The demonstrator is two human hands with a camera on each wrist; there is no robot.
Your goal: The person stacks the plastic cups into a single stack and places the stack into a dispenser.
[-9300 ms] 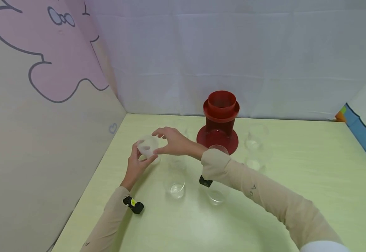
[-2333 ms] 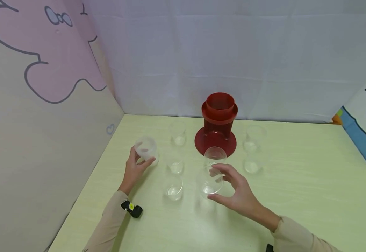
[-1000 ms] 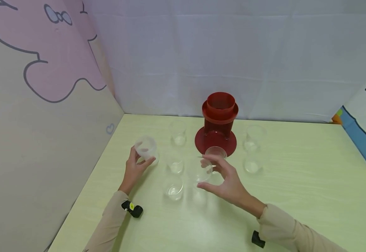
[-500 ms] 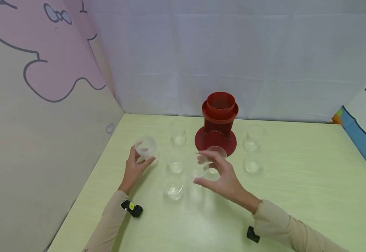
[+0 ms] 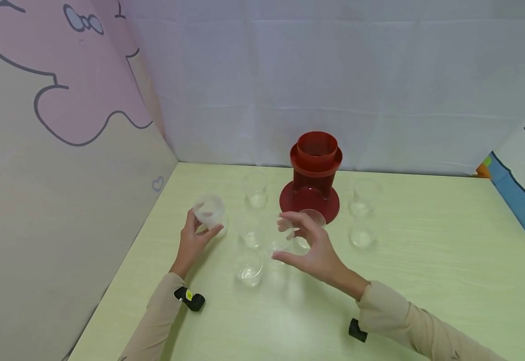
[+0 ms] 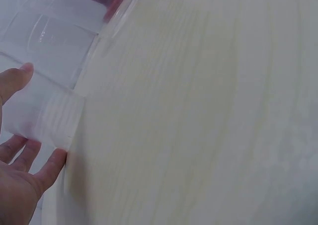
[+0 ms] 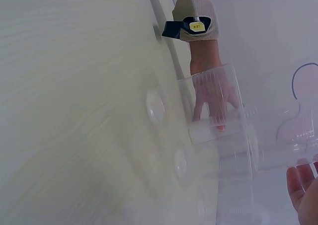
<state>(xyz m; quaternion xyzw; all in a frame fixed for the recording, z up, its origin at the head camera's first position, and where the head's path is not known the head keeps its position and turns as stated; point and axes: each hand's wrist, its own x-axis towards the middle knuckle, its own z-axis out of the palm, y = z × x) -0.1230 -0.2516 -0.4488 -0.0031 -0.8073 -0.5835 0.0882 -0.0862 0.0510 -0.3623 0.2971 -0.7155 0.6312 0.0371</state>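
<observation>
My left hand grips a small stack of cloudy plastic cups standing at the table's left; in the left wrist view its thumb and fingers wrap the ribbed stack. My right hand holds a clear plastic cup between thumb and fingers, above the table and upright. The right hand shows only partly at the right wrist view's edge. Clear cups stand in a column between the hands: a far cup, a middle cup and a near cup.
A red stand with stacked red cups rises from a round red base at the back. Another clear cup stands before it, partly behind my right hand. Two clear cups, a far one and a nearer one, stand to the right.
My right hand has left the stack, taken the near cup of the middle column, and carried it left and farther back over the last second. The left hand stays on the stack.
</observation>
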